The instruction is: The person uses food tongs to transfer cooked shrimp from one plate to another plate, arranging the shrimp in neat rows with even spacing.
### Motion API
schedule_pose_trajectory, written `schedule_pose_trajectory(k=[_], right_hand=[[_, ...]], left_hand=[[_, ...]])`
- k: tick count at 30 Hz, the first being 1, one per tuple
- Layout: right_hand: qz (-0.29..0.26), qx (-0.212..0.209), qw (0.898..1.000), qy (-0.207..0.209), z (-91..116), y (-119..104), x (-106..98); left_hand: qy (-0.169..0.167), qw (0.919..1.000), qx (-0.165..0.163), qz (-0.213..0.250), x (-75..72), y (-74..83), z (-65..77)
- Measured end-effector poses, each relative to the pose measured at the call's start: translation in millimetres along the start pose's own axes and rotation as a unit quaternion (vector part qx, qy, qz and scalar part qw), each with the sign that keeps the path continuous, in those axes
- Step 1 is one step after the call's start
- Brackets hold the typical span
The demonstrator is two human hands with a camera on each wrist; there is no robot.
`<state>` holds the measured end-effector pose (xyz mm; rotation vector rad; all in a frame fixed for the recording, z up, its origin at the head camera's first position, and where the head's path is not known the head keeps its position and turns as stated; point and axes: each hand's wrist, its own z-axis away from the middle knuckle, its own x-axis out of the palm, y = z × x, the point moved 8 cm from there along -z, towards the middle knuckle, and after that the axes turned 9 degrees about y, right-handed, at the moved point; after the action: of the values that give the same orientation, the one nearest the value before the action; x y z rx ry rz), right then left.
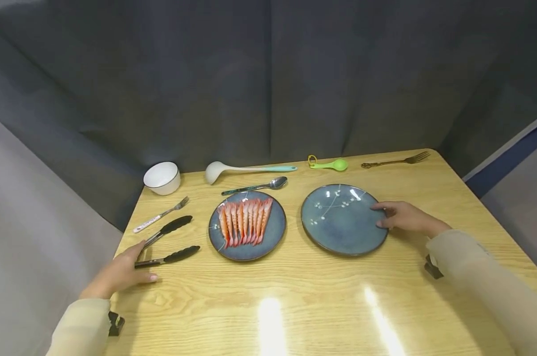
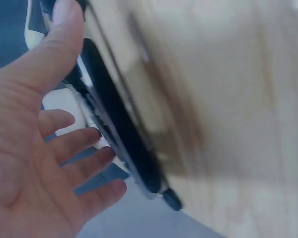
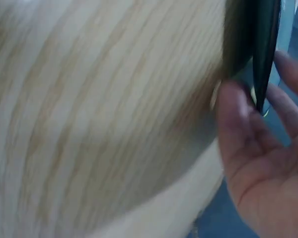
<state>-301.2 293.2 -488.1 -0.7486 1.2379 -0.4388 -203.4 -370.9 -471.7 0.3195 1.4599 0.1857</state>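
Note:
Over the joined end of the black-tipped tongs (image 1: 179, 254) is my left hand (image 1: 123, 272), fingers loosely spread and not closed around them; that end is partly hidden. The tongs' two arms lie apart on the table. My right hand (image 1: 401, 217) holds the right rim of a blue plate (image 1: 344, 227) with a white blossom pattern. In the right wrist view, the plate's edge (image 3: 265, 54) runs between the digits. A smaller blue plate (image 1: 274, 232) sits between the hands, bearing a row of several red-and-white shrimp (image 1: 243, 222).
Along the back are a white bowl (image 1: 162, 179), a white ladle (image 1: 214, 172) with a turquoise handle end, a metal spoon (image 1: 277, 183), a green measuring spoon (image 1: 338, 164) and an ornate fork (image 1: 415, 158). Left of the shrimp lies a small fork (image 1: 161, 215). Dark curtain hangs behind.

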Motion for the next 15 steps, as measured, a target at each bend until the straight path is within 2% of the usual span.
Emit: schedule_pose_trajectory(k=[3, 6, 10, 15], right_hand=[[-0.079, 0.029, 0.996, -0.037, -4, 8, 9], [-0.137, 0.058, 0.988, -0.052, -6, 16, 16], [-0.172, 0.08, 0.98, -0.054, -4, 24, 15], [-0.2, 0.073, 0.975, -0.067, -1, 26, 19]], left_hand=[[0.018, 0.9997, -0.002, -0.016, 2.4, -7.2, 1.1], [0.037, 0.9987, -0.003, -0.033, 3.7, -12.8, 0.6], [0.041, 0.9982, -0.012, -0.041, 7.6, -18.2, -7.7], [0.046, 0.9982, -0.024, -0.028, 7.9, -27.2, -13.0]])
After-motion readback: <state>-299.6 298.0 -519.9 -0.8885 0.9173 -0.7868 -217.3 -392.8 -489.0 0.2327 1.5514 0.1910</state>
